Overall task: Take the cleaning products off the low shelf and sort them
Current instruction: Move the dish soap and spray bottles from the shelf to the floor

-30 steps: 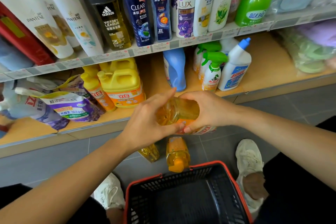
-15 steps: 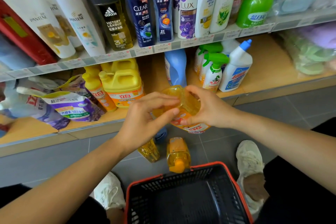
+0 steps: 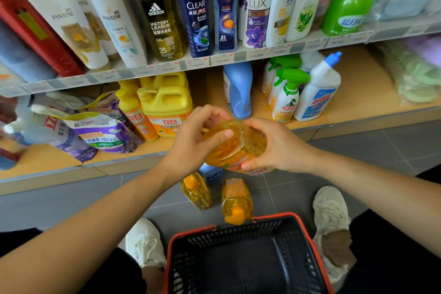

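Both hands hold a clear orange detergent bottle [image 3: 238, 148] tilted in the air in front of the low shelf [image 3: 152, 150]. My left hand [image 3: 193, 141] grips its upper end and my right hand [image 3: 274, 148] wraps its side and bottom. Two more orange bottles [image 3: 236, 200] [image 3: 195, 190] and a blue bottle [image 3: 211, 173] stand on the grey floor below. On the low shelf remain yellow jugs [image 3: 167, 105], purple refill pouches [image 3: 100, 131], a blue bottle [image 3: 238, 90], green-trigger sprays [image 3: 286, 98] and a white toilet cleaner [image 3: 317, 93].
A black basket with a red rim [image 3: 250, 218] sits on the floor between my white shoes [image 3: 145, 243] [image 3: 331, 210]. The upper shelf [image 3: 238, 56] holds shampoo and body-wash bottles. Packaged green and purple cloths [image 3: 415, 74] lie at the right.
The orange bottle has risen and tilted more, its base turning toward the camera. My left hand slid up to its top end; my right hand still holds it.
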Motion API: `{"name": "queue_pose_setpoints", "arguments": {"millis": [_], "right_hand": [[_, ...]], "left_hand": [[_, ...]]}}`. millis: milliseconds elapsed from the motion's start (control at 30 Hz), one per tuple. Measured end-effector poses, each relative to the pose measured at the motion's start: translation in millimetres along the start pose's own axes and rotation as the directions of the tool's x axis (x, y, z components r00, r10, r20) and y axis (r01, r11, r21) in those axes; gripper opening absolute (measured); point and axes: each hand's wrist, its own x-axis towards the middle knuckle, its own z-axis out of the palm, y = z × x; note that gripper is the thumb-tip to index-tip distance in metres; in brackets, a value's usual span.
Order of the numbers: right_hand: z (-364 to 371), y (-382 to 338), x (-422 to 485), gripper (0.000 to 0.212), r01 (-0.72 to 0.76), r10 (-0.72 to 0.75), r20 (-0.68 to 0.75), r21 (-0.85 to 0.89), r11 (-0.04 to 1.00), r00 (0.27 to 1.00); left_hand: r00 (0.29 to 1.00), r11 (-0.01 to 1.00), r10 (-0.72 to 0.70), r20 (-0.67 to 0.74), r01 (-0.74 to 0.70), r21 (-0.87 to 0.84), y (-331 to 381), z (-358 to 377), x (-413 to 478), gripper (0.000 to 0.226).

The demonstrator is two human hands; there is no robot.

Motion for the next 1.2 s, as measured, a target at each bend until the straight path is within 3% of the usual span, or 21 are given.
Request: {"name": "queue_pose_setpoints", "arguments": {"millis": [167,367,500,633,800,1067,1200], "right_hand": [[-3.6,1.1,0.9,0.074,-0.035,0.037,-0.028,0.056,0.998,0.999],[-9.2,0.4,4.0,0.073,-0.049,0.057,-0.084,0.098,0.994,0.995],[-10.4,1.7,3.0,0.071,-0.059,0.07,-0.096,0.112,0.992,0.993],[-10.6,3.5,2.1,0.07,-0.062,0.075,-0.092,0.128,0.99,0.993],[-9.6,3.0,1.5,0.066,-0.056,0.067,-0.086,0.123,0.991,0.994],[-9.7,-0.3,3.1,0.067,-0.039,0.046,-0.054,0.125,0.991,0.997],[-6.3,-3.0,2.4,0.073,-0.018,0.021,-0.021,0.109,0.994,1.0]], "left_hand": [[0.998,0.992,0.062,0.024,-0.064,0.112,-2.1,-6.3,-1.2,0.035],[0.984,0.991,0.099,0.149,-0.112,0.079,5.4,-1.7,-8.9,0.039],[0.992,0.994,0.098,0.077,-0.102,0.045,5.0,-3.0,-9.5,0.032],[0.999,0.997,0.022,-0.049,-0.026,-0.074,1.9,-4.9,-5.7,0.017],[0.978,0.93,-0.206,-0.025,0.188,-0.316,-4.1,-9.6,1.4,0.033],[0.957,0.926,-0.263,-0.12,0.215,-0.312,-7.5,-8.6,5.9,0.014],[0.944,0.931,-0.302,-0.134,0.262,-0.255,-6.8,-10.5,9.1,0.038]]}}
